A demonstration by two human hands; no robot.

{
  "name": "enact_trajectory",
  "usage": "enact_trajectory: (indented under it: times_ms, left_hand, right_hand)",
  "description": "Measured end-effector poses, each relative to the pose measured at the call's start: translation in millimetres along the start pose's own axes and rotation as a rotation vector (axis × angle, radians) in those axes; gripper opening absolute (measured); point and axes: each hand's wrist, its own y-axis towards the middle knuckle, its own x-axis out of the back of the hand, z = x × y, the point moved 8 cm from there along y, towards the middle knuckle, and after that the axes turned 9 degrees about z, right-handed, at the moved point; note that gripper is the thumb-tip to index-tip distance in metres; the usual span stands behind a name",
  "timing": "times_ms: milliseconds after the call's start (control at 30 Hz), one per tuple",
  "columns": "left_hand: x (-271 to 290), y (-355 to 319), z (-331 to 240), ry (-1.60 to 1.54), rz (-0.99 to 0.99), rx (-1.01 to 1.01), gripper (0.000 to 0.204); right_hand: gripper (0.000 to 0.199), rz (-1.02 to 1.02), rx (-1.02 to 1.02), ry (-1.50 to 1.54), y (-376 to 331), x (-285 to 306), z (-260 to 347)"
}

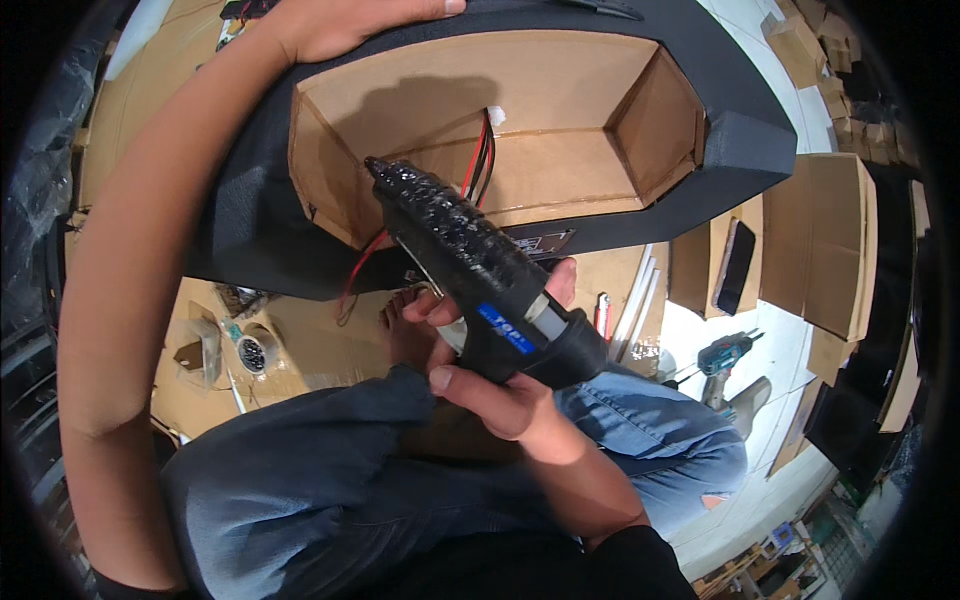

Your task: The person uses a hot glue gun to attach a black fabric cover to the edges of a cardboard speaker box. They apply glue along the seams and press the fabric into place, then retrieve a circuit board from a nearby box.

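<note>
Cardboard-strewn floor | right hand (500, 385) grip holding glue gun (470, 270) | left hand (345, 22) grip clasping black box (740, 140)

Black glue gun (470, 265), blue label; red-black wires (480, 160); brown cardboard box (560, 110)

Two hands were in view: the left hand (340, 25) at the top of the frame and the right hand (490, 375) near the middle. There was one black glue gun (470, 265) at the centre. One black-covered box (500, 130) with an open cardboard interior filled the upper middle. Two wires, one red wire (472, 165) and one black wire (484, 165), hung inside it. One cordless drill (725, 355) lay at the right. One roll of tape (252, 353) sat at the lower left. One dark flat phone-like slab (737, 265) rested at the right. The stacked cardboard sheets at the right were too overlapped to count.
</note>
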Motion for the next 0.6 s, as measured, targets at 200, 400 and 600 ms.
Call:
enact_trajectory:
  times_ms: [200, 400, 600]
  left_hand:
    - [1.8, 2.4, -4.9, -0.016, 0.011, 0.011, 0.050]
    - [-1.9, 5.7, 6.2, -0.095, -0.003, -0.035, 0.053]
    - [-1.4, 4.1, 5.8, -0.105, 0.007, -0.015, 0.058]
  right_hand:
    - [0.056, -0.100, 0.297, -0.907, 18.3, 27.3, 85.3]
    - [0.045, 0.087, 0.354, -1.565, 60.8, 20.9, 111.9]
    - [0.060, 0.211, 0.392, -1.673, 94.9, 16.3, 90.3]
